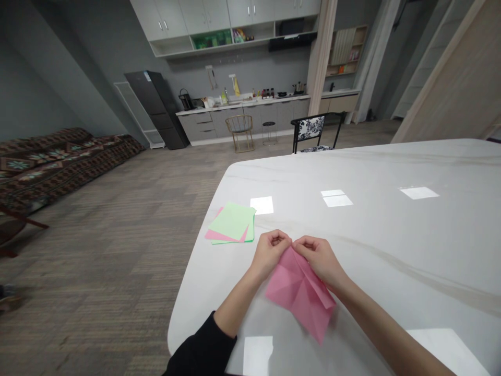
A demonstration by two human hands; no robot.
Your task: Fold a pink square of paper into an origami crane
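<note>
Pinching the top of a creased pink origami sheet (301, 295), the left hand (269, 255) and right hand (318, 260) nearly touch above the tabletop (391, 235). The paper looks light and soft, best held along its folds. A stack of green and pink sheets (230, 223) lies beyond the left hand.

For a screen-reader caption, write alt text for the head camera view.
The left hand and right hand pinch the top of a creased pink paper sheet over a white marble table. Loose green and pink paper sheets lie to the left, and a kitchen counter stands across the room beyond.
</note>
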